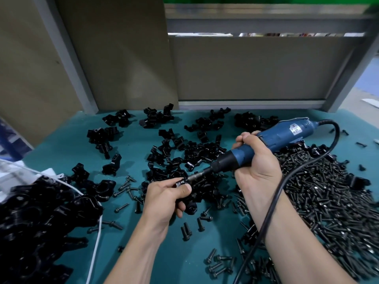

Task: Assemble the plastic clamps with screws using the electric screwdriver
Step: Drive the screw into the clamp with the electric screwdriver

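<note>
Black plastic clamp (pixel 182 184) pinched in left hand (pixel 164 198) grip, near centre over the teal desk (pixel 61 148). Right hand (pixel 257 160) wraps the blue electric screwdriver (pixel 264 143), bit tip touching the clamp's top. Screw pile (pixel 328 193) right, loose clamps (pixel 196 152) far.

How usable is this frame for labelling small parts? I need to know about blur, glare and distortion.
Head view: wide-angle bending bows the back panel; edges smear, blurring the screw pile at right and the clamps at left; centre is sharp at the screwdriver bit; soft glare on glossy black plastic.
</note>
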The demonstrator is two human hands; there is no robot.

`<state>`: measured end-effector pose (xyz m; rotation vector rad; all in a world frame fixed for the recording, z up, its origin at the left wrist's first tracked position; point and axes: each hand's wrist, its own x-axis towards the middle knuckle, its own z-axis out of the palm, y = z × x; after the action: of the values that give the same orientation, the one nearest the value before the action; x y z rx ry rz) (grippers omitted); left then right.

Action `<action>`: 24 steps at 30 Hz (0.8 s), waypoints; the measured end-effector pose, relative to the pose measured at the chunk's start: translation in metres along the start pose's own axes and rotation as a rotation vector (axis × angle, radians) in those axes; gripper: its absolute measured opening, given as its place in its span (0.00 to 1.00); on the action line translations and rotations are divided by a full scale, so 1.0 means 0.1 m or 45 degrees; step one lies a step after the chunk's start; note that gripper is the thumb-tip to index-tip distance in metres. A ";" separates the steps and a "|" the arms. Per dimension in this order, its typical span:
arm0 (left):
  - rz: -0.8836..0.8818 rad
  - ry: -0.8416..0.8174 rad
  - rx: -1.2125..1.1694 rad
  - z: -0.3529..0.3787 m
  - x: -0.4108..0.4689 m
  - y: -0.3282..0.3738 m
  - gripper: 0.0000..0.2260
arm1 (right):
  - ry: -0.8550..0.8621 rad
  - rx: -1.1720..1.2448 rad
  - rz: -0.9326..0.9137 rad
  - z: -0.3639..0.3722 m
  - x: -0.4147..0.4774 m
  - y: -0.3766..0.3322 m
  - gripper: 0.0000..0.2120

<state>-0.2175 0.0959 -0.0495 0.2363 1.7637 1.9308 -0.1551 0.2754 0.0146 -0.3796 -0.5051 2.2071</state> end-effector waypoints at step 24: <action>0.124 0.006 0.109 -0.02 -0.01 -0.05 0.15 | 0.038 0.013 0.018 -0.01 -0.03 0.00 0.13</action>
<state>-0.2167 0.0938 -0.0549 0.3540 1.8720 1.9259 -0.1524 0.2733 0.0143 -0.4111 -0.4766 2.2133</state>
